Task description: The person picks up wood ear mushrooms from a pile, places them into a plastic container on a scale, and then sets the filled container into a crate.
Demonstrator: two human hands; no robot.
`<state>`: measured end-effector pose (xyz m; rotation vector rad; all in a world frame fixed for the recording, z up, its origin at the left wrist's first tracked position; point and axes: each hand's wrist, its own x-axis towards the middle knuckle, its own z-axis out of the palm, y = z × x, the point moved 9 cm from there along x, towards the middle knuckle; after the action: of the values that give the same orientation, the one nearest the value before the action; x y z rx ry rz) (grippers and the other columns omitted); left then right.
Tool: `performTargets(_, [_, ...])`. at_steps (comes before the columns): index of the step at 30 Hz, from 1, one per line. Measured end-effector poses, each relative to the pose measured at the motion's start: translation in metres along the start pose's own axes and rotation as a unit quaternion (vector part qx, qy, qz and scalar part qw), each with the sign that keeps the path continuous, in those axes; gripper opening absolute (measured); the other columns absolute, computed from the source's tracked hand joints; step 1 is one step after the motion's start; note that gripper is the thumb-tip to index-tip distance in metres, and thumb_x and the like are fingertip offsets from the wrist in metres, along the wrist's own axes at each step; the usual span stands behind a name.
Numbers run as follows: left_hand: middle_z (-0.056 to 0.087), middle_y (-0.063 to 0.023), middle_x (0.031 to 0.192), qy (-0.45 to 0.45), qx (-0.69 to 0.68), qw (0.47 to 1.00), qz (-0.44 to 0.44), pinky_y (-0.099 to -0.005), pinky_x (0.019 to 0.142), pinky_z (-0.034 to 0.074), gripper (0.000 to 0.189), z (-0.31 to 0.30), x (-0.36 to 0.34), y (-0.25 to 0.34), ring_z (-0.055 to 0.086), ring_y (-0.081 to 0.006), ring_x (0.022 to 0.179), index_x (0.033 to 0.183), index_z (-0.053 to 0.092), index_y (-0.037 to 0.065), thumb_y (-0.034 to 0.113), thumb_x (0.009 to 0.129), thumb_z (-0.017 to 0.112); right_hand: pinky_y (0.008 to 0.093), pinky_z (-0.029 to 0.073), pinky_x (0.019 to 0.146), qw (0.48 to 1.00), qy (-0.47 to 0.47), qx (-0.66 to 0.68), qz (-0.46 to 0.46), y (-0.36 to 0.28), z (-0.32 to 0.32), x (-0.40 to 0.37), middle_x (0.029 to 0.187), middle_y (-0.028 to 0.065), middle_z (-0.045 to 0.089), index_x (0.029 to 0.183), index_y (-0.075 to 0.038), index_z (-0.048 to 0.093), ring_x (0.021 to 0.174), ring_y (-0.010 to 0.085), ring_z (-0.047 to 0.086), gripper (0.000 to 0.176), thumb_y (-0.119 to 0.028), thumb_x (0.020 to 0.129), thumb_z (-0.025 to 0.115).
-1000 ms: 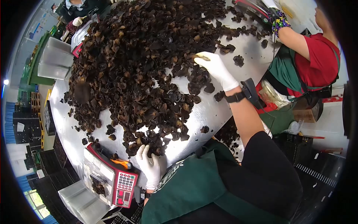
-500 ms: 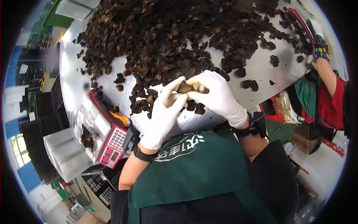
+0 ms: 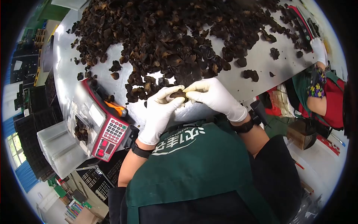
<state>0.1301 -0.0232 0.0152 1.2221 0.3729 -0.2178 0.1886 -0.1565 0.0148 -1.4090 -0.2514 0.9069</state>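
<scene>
A small dark brown piece point(image 3: 179, 94) sits pinched between my two white-gloved hands at the near edge of the metal table point(image 3: 244, 91). My left hand point(image 3: 163, 108) is closed on it with thumb and forefinger. From the other side, the fingertips of my right hand point(image 3: 212, 96) are pressed together on the same piece. Just beyond my hands lies a large heap of dark, curled, mushroom-like pieces point(image 3: 164, 41). Several loose ones lie apart from the heap, such as a dark piece point(image 3: 250, 75) to the right.
A red scale point(image 3: 112, 130) with a keypad stands at the left, bearing a clear container point(image 3: 80, 128) with dark pieces. Clear trays point(image 3: 59, 151) are stacked beside it. An orange-handled tool point(image 3: 116, 108) lies near the scale. Another person's gloved hand point(image 3: 319, 50) is at the right by a second scale point(image 3: 301, 22).
Both my hands have drawn closer together, and the piece between them now looks darker and turned. The other person's arm has shifted, bringing a white glove into view. The view has moved slightly.
</scene>
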Motion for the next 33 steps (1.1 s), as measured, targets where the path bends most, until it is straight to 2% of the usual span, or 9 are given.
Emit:
performTargets(8, [0.066, -0.0066, 0.111, -0.017, 0.092, 0.995, 0.039, -0.0225, 0.081, 0.054, 0.032, 0.000, -0.001, -0.014, 0.066, -0.0113, 0.090, 0.115, 0.068, -0.002, -0.005, 0.084, 0.073, 0.0260, 0.053, 0.080, 1.000, 0.022, -0.020, 0.005, 0.028, 0.003, -0.014, 0.098, 0.0086, 0.073, 0.109, 0.005, 0.070, 0.087, 0.0117, 0.066, 0.022, -0.009, 0.093, 0.065])
performTargets(14, [0.069, -0.0036, 0.101, -0.043, 0.025, 0.995, -0.091, -0.0206, 0.075, 0.052, 0.023, 0.002, -0.005, -0.036, 0.063, -0.0075, 0.084, 0.115, 0.066, 0.000, 0.003, 0.092, 0.067, 0.0249, 0.052, 0.070, 0.998, 0.015, -0.068, -0.005, 0.027, 0.001, -0.020, 0.083, 0.0072, 0.072, 0.105, 0.002, 0.071, 0.073, 0.0113, 0.066, 0.018, -0.009, 0.093, 0.062])
performTargets(17, [0.069, -0.0044, 0.101, -0.055, 0.012, 0.994, -0.090, -0.0220, 0.077, 0.050, 0.018, -0.002, -0.005, -0.045, 0.062, -0.0085, 0.086, 0.114, 0.063, 0.002, 0.010, 0.099, 0.060, 0.0265, 0.051, 0.064, 0.950, 0.070, -0.273, -0.132, -0.003, -0.015, -0.018, 0.081, 0.0101, 0.072, 0.098, -0.002, 0.074, 0.069, 0.0134, 0.066, 0.015, -0.011, 0.091, 0.064])
performTargets(19, [0.068, -0.0048, 0.101, -0.034, -0.061, 0.992, -0.109, -0.0254, 0.080, 0.050, 0.013, -0.012, -0.008, -0.044, 0.064, -0.0122, 0.091, 0.107, 0.063, 0.004, 0.013, 0.099, 0.058, 0.0319, 0.050, 0.060, 0.867, 0.232, -0.370, -0.241, -0.028, -0.055, -0.017, 0.075, 0.0107, 0.068, 0.086, -0.004, 0.073, 0.063, 0.0188, 0.063, 0.011, -0.014, 0.084, 0.073])
performTargets(20, [0.068, -0.0053, 0.101, -0.016, -0.084, 0.989, -0.118, -0.0262, 0.080, 0.050, 0.013, -0.018, -0.010, -0.046, 0.064, -0.0142, 0.092, 0.106, 0.062, 0.004, 0.014, 0.099, 0.057, 0.0391, 0.051, 0.070, 0.880, 0.279, -0.364, -0.121, -0.023, -0.085, -0.010, 0.079, 0.0089, 0.067, 0.086, -0.005, 0.071, 0.078, 0.0260, 0.063, 0.019, -0.024, 0.082, 0.075])
performTargets(22, [0.068, -0.0068, 0.099, 0.016, -0.113, 0.984, -0.135, -0.0278, 0.082, 0.052, 0.014, -0.018, -0.015, -0.039, 0.066, -0.0190, 0.094, 0.107, 0.059, 0.005, 0.015, 0.098, 0.054, 0.0392, 0.047, 0.098, 0.809, 0.298, -0.459, -0.213, -0.033, -0.106, 0.002, 0.124, 0.0120, 0.062, 0.108, -0.010, 0.070, 0.115, 0.0307, 0.055, 0.035, -0.030, 0.080, 0.077])
performTargets(26, [0.065, -0.0060, 0.092, 0.001, -0.104, 0.987, -0.125, -0.0259, 0.072, 0.049, 0.013, -0.023, -0.013, -0.040, 0.064, -0.0171, 0.084, 0.106, 0.059, 0.005, 0.010, 0.097, 0.052, 0.0509, 0.038, 0.112, 0.795, 0.177, -0.539, -0.216, -0.023, -0.062, 0.048, 0.151, 0.0243, 0.039, 0.143, -0.027, 0.051, 0.133, 0.0420, 0.042, 0.074, -0.046, 0.077, 0.077])
performTargets(30, [0.059, -0.0005, 0.078, 0.010, -0.020, 0.996, -0.091, -0.0223, 0.060, 0.039, 0.011, -0.035, -0.009, -0.046, 0.054, -0.0085, 0.067, 0.105, 0.062, 0.004, 0.006, 0.098, 0.053, 0.0498, 0.041, 0.105, 0.710, 0.131, -0.644, -0.255, -0.003, 0.000, 0.048, 0.147, 0.0094, 0.047, 0.136, -0.026, 0.057, 0.134, 0.0284, 0.044, 0.061, -0.044, 0.079, 0.073])
performTargets(33, [0.059, 0.0031, 0.076, 0.046, 0.033, 0.995, -0.080, -0.0207, 0.060, 0.039, 0.009, -0.049, -0.014, -0.046, 0.052, -0.0052, 0.065, 0.104, 0.065, 0.004, 0.008, 0.098, 0.060, 0.0368, 0.051, 0.084, 0.759, 0.213, -0.543, -0.290, -0.007, -0.024, 0.046, 0.108, 0.0006, 0.064, 0.108, -0.017, 0.069, 0.107, 0.0215, 0.058, 0.029, -0.029, 0.082, 0.069])
